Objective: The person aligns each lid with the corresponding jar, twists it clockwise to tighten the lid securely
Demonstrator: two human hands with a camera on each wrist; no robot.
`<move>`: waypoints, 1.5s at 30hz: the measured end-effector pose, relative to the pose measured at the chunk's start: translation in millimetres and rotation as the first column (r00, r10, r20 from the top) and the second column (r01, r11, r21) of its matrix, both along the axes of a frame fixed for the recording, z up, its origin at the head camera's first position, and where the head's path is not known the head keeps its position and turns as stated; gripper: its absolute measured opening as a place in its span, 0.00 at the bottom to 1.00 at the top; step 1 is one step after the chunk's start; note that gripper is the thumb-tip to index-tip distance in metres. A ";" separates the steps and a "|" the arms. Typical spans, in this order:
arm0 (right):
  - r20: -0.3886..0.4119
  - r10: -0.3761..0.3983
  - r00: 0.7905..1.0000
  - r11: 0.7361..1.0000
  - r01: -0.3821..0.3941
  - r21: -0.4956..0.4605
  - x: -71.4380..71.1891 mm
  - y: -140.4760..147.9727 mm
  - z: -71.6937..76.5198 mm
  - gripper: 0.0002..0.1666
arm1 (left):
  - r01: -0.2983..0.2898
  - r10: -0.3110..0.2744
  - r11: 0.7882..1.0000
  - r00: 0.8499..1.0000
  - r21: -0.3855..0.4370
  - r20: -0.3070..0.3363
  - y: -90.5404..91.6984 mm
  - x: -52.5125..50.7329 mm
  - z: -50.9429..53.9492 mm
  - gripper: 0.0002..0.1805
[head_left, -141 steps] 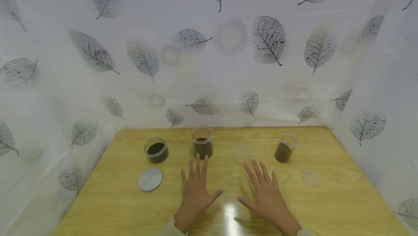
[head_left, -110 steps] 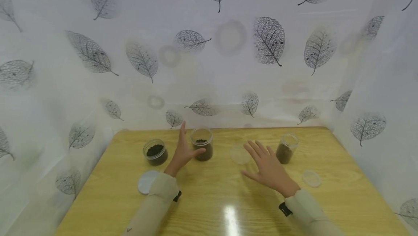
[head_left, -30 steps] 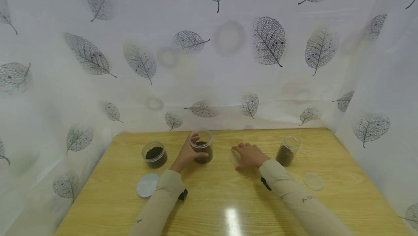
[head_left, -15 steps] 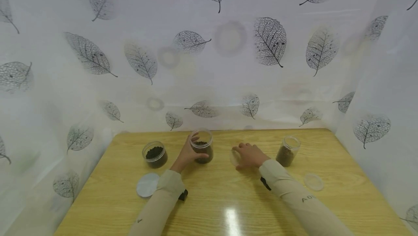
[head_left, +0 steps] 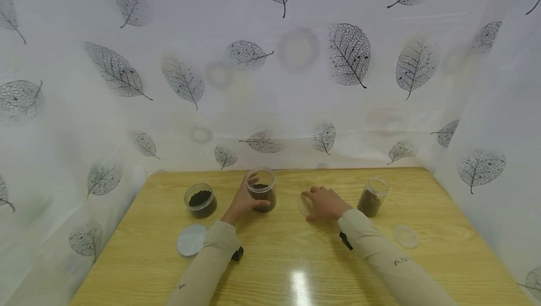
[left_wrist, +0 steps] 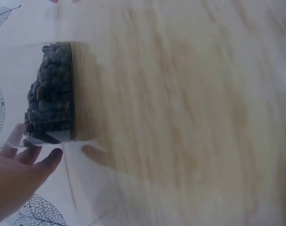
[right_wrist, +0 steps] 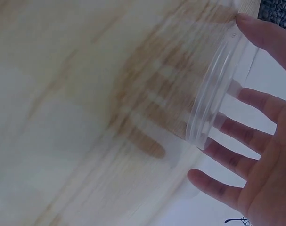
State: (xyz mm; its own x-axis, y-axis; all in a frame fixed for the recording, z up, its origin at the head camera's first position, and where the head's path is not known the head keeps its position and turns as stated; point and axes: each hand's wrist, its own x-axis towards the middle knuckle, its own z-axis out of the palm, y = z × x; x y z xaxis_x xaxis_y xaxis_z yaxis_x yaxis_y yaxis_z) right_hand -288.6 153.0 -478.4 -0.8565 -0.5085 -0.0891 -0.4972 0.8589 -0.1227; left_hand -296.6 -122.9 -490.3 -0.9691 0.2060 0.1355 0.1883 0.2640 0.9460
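While the tall clear jar (head_left: 267,192) stands upright near the back of the wooden table (head_left: 270,259), we see its uncovered mouth and the dark pieces (head_left: 260,187) filling its lower part. The left hand (head_left: 243,201) is curved round it, thumb across the front and fingers behind. The right hand (head_left: 327,202) arches over a clear round lid (head_left: 302,205) lying flat on the table, pinching its rim. We also notice a short jar (head_left: 203,206) and a pale lid (head_left: 191,239) to the left, a narrower jar (head_left: 370,202) and a small clear lid (head_left: 406,237) to the right.

From the left wrist we make out small, rounded, blackish pieces heaped at a slant behind smooth transparent walls, with fingers against the jar's side.

From the right wrist we find the lid's ridged edge between thumb and fingertips; through the haze, we cannot be sure how firmly each one presses.
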 end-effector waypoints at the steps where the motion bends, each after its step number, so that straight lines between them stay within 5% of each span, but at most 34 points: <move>1: -0.003 0.003 1.000 1.000 -0.003 0.003 -0.2 0.1 -0.8 0.47 | 0.000 0.000 1.000 1.000 0.002 -0.003 -0.1 0.1 -0.4 0.60; 7: -0.020 0.012 1.000 1.000 -0.012 -0.006 0.4 0.9 -2.5 0.47 | 0.000 0.000 1.000 1.000 0.010 -0.014 -0.4 1.3 -1.2 0.60; 12: -0.028 0.010 1.000 1.000 -0.010 -0.012 1.6 2.3 -1.8 0.47 | 0.007 -0.007 1.000 1.000 0.023 0.018 2.7 13.0 17.2 0.58; 20: -0.044 0.013 0.999 1.000 -0.014 -0.025 9.6 5.4 3.3 0.47 | -0.039 0.038 0.999 0.999 -0.026 -0.024 1.3 3.8 -2.8 0.59; 35: -0.168 0.045 0.985 0.986 -0.071 -0.152 37.1 17.7 16.6 0.45 | -0.053 0.041 0.987 0.996 -0.153 -0.080 6.2 13.5 6.0 0.57; 45: -0.211 0.062 0.975 0.968 -0.111 -0.227 53.1 25.7 27.6 0.45 | -0.041 0.010 0.965 0.993 -0.260 -0.121 13.5 30.1 17.8 0.52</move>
